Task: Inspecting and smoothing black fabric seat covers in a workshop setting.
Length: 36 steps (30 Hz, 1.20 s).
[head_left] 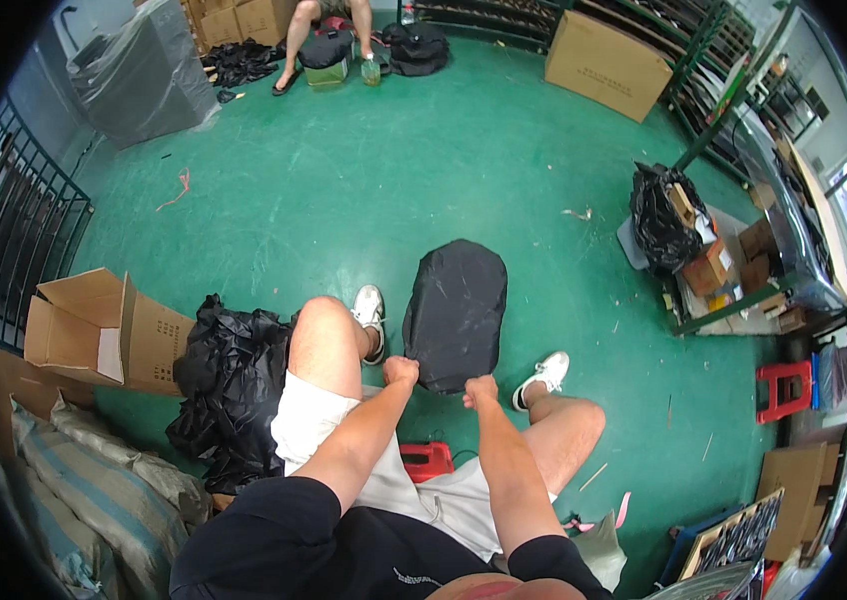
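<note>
Between my knees, low over the green floor, is a black cover (456,312) with a rounded far end and a smooth, lightly creased surface. It looks puffed out or pulled over something; what is inside cannot be seen. My left hand (402,372) is closed on its near left corner. The near right corner is gripped in my right hand (480,390), fingers curled in. Beside my left leg lies a heap of crumpled black material (234,385), similar in colour to the cover. A red plastic stool (427,461) shows partly beneath me.
An open cardboard box (94,330) stands left of the heap, with woven sacks (94,490) nearer me. Another person sits at the far side by a black-topped green box (327,70). Rightward are a workbench with a black rubbish bag (666,215) and a red stool (784,391).
</note>
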Each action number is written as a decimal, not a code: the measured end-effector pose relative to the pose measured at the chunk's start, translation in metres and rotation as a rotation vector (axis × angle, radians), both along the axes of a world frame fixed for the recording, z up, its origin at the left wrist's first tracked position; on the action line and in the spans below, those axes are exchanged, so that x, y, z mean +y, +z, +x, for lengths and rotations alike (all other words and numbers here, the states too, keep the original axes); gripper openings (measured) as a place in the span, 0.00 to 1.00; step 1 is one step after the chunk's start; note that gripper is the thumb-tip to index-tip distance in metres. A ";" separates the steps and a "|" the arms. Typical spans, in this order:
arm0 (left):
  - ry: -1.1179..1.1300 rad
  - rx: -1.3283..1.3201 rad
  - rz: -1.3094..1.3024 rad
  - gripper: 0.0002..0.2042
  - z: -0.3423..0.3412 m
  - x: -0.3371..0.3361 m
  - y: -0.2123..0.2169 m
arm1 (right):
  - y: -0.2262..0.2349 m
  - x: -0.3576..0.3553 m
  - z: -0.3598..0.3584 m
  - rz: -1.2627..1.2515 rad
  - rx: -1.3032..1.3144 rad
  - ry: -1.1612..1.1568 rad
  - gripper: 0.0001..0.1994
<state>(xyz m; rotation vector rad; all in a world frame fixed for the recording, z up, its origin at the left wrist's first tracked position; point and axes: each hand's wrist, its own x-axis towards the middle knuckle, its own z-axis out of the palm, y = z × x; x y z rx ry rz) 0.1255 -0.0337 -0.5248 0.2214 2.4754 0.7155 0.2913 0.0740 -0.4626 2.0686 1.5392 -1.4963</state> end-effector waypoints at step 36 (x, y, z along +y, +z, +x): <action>-0.423 0.301 0.235 0.24 -0.199 0.099 0.254 | 0.109 0.202 0.107 0.050 0.278 0.273 0.13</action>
